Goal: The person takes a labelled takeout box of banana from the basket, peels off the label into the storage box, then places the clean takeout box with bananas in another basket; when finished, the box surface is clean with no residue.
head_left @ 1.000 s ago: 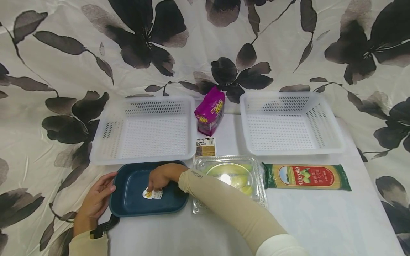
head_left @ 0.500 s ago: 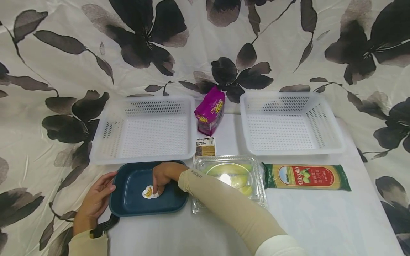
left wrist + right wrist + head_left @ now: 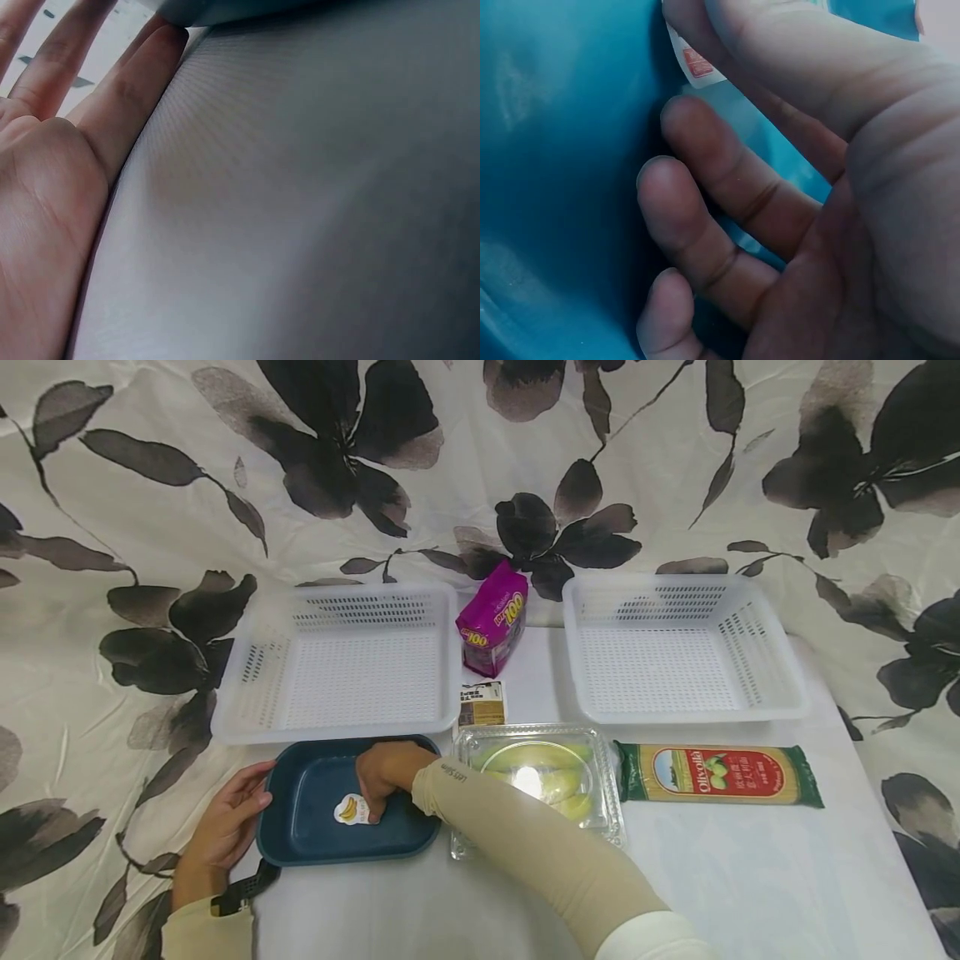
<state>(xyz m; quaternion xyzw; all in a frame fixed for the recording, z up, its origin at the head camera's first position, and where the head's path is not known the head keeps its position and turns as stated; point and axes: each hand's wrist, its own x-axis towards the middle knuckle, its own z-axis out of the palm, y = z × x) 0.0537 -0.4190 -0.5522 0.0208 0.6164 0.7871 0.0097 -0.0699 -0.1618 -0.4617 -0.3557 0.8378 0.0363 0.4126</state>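
Note:
A dark blue tray (image 3: 318,852) sits at the front left of the table. On its floor lies a white label (image 3: 349,810) with a banana picture. My right hand (image 3: 390,768) reaches down into the tray, fingertips on the label's right part. In the right wrist view the index finger and thumb meet over the label (image 3: 697,64), while the other fingers (image 3: 671,199) bend loosely. My left hand (image 3: 225,827) rests against the tray's left side with its fingers extended. Only the tray's underside edge (image 3: 225,9) shows in the left wrist view.
Behind stand two white perforated baskets (image 3: 337,735) (image 3: 690,714). Between them are a purple packet (image 3: 491,622) and a small brown-and-white carton (image 3: 482,703). A clear lidded box (image 3: 540,768) with yellow-green contents sits under my right forearm, beside a spaghetti pack (image 3: 720,774).
My right fingertips have shifted from the label's upper left part toward its right side, uncovering the banana picture. The left hand and the tray have stayed in place.

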